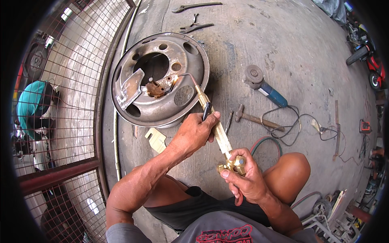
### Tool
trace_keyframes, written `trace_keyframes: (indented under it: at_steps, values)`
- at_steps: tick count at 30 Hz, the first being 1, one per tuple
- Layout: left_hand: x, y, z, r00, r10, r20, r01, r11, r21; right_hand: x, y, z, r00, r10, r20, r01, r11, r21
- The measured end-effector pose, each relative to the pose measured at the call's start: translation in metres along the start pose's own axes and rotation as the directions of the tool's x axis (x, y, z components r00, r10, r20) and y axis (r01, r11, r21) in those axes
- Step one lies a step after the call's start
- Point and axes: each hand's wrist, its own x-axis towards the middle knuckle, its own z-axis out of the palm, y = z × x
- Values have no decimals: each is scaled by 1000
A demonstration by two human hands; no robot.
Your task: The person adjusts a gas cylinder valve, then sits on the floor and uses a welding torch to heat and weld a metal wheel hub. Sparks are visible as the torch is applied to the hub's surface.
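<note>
Grey shirt, then both hands closed round a brass torch, metal wheel beyond.

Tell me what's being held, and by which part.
A brass torch: the left hand around its shaft, the right hand at its valve end. A small black cylinder also shows by the left thumb.

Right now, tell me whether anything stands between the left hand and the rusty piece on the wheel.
The wheel's rim lies between the left hand and the rusty piece; no loose object shows there. The torch in that hand crosses over the rim, its bent tip close to a glowing spot.
</note>
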Motion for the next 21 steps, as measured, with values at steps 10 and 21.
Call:
trace_keyframes:
  at_steps: [10,21]
  values:
    - [7,0,-3,1000,18,-2,-18,1000,10,7,1,-3,1000,-18,8,18,1000,-6]
    - [6,3,-1,1000,16,-6,-16,1000,22,4,0,-4,1000,-17,0,17,1000,12]
